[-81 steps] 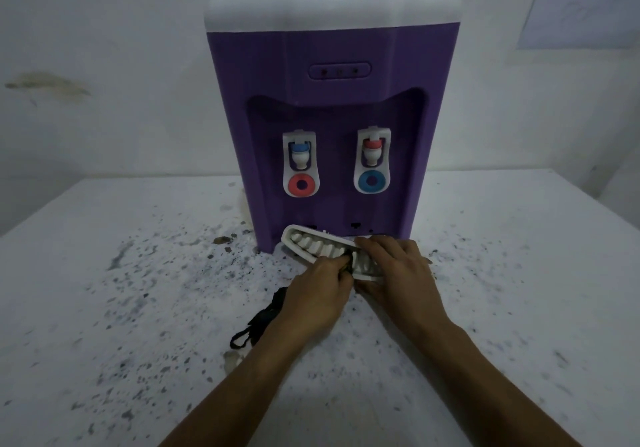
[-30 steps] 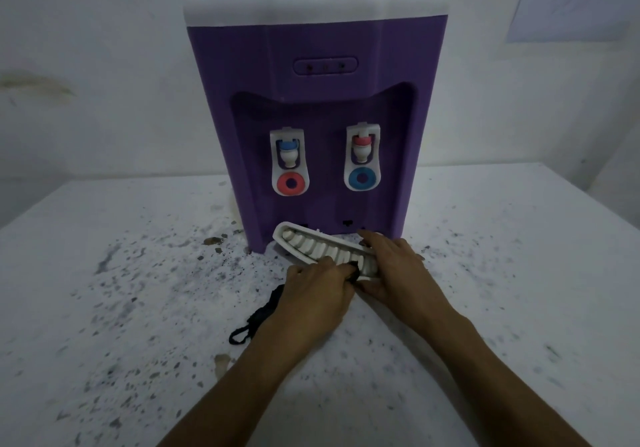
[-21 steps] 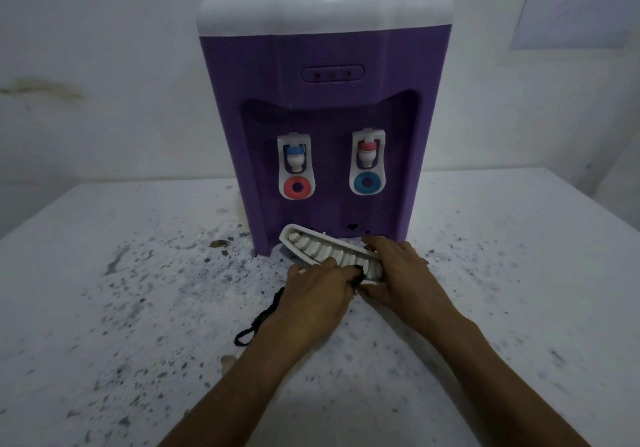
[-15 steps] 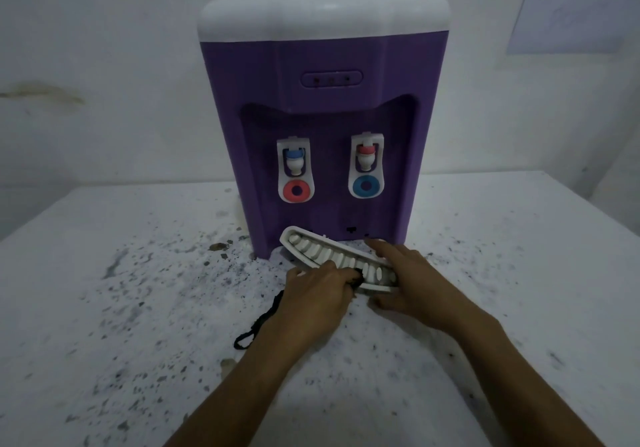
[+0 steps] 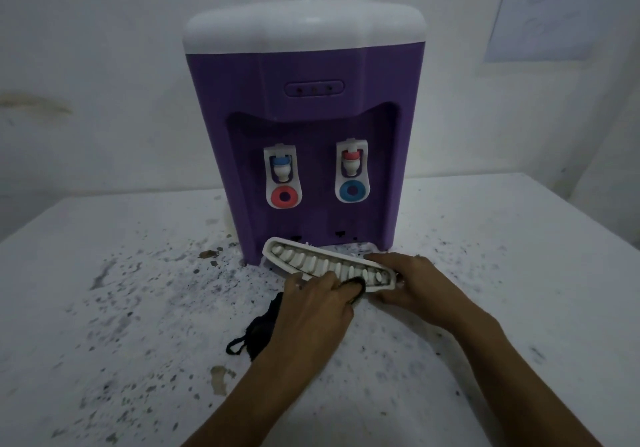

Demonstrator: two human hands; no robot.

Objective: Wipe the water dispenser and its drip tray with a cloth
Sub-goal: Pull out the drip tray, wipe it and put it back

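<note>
The water dispenser (image 5: 304, 128) stands at the far middle of the table (image 5: 519, 273) and blocks passage there; its 2 taps (image 5: 282, 178) project into the front recess. Directly before its base the tilted drip tray (image 5: 311, 264), the left hand (image 5: 313, 311) and the right hand (image 5: 414, 282) fill the near-centre gap, with the black cloth (image 5: 259, 332) trailing left. Open speckled tabletop lies to the left and right of the dispenser.
</note>
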